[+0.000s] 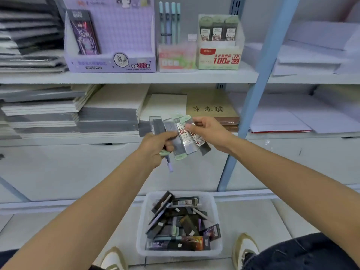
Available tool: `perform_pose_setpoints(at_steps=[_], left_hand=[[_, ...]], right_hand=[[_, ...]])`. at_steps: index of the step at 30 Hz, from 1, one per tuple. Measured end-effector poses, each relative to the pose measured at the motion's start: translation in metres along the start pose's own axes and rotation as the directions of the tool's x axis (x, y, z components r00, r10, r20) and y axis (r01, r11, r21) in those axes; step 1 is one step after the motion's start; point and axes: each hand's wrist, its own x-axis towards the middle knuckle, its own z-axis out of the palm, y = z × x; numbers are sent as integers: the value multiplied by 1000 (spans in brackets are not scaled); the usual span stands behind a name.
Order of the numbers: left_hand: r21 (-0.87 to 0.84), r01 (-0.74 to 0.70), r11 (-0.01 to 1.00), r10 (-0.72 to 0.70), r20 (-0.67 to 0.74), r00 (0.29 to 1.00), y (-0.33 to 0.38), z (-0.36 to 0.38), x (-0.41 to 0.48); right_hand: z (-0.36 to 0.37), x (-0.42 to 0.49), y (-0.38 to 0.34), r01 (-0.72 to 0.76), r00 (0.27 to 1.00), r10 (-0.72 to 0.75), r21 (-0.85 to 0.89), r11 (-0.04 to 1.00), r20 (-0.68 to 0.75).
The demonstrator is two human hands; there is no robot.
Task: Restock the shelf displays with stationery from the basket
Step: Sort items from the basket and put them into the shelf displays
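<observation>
Shelving fills the view, and we're crouched low in front of it. On the upper shelf [136,77], near its front edge, stand a purple display box [109,63], a pen holder [176,60] with pastel pens, and toward the right end a green-and-white box [218,59] of lead refills, only partly full. Notebooks [109,114] are stacked on the shelf below. Down on the floor, between the person's shoes, sits the basket [140,230], heaped with mixed packs.

Now the hands, up in mid-air in front of the lower shelf. The left hand [157,147] has its fingers [169,141] curled tight around the lower ends of a fan of lead packs [183,142], with a purple pen [169,164] poking out beneath the fist. The right hand [210,133] pinches the top of the rightmost pack [202,145] between thumb and forefinger. It looks like it's peeling that one out of the fan.

These are light, stiff little plastic cases, slick-sided I'd say, so a fanned bunch could easily slide apart. The best hold is across the flat faces near one end, as the right hand has it. That leaves the other end free to drop upright into the green-and-white box, whose printed labels match. The pen belongs with the holder, I'd judge.
</observation>
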Motion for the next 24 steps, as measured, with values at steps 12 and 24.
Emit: perform_pose_setpoints(at_steps=[12,24], left_hand=[[142,-401,905,365,225,903,122,55,-35],[170,-477,862,441,210,872,194,63,3]], right_hand=[[-74,12,-149,341,898,-360,-119,933,-253],[-161,90,-203,307,836,-427,-352,884,-345]])
